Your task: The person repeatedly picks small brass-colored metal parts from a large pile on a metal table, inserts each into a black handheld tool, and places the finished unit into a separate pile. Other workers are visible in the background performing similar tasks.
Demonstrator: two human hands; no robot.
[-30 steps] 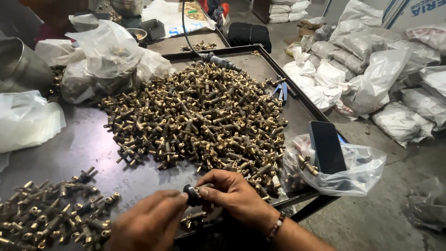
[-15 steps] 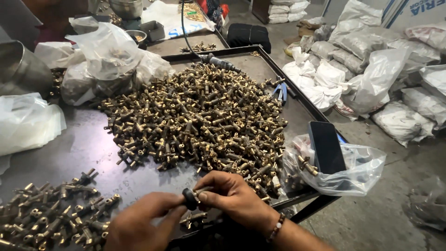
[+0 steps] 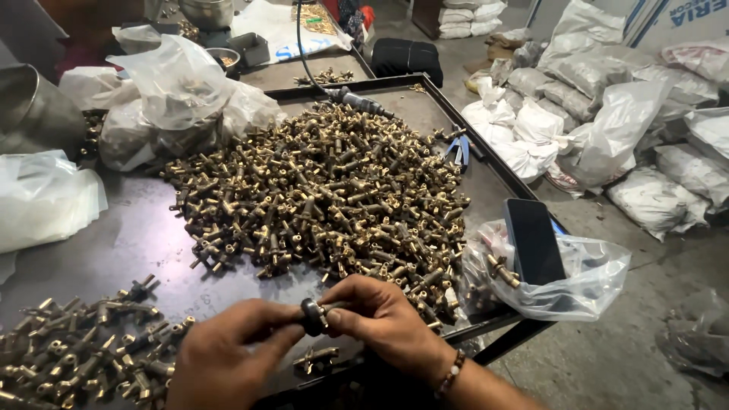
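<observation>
Both my hands meet near the front edge of a dark metal tray (image 3: 144,235). My left hand (image 3: 224,353) and my right hand (image 3: 383,323) pinch one small brass fitting with a dark round ring (image 3: 313,316) on it, held between the fingertips of both. A large heap of brass fittings (image 3: 326,197) lies just beyond my hands. A smaller pile of brass fittings (image 3: 83,342) sits to the left of my left hand. One loose fitting (image 3: 317,355) lies on the tray under my hands.
A clear plastic bag with a few fittings (image 3: 554,277) and a black phone (image 3: 531,239) rest at the tray's right corner. Plastic bags (image 3: 175,91) and a metal container (image 3: 30,114) stand at the back left. Blue pliers (image 3: 460,148) lie right of the heap. White sacks (image 3: 607,114) cover the floor.
My hands stay in the same spot; the fingers shift slightly around the fitting and ring. The piles have not moved.
</observation>
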